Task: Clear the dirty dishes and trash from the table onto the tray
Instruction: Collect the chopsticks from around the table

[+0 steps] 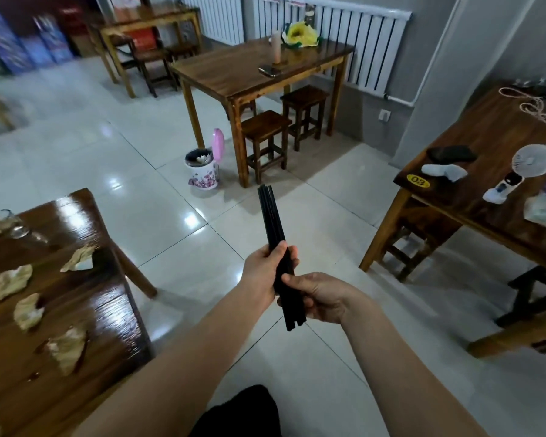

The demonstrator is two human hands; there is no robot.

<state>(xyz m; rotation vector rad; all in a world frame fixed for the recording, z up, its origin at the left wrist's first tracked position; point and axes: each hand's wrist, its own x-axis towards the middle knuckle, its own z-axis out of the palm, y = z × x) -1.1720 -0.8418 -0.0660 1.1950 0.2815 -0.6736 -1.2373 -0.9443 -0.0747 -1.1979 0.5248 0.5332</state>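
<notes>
A bundle of several black chopsticks (271,216) stands nearly upright over the floor between the tables. My left hand (263,272) grips the bundle around its middle. My right hand (318,298) holds its lower part, thumb across the sticks. At the left, the wet wooden table (114,326) carries several crumpled, soiled napkins (11,282) and an empty glass (2,219) near its far edge. No tray is in view.
A floral waste bin (203,171) with a raised pink lid stands on the tiled floor ahead. Behind it is a wooden table (234,77) with stools. Another table (486,171), numbered 03, at the right holds a small fan (531,162) and other items.
</notes>
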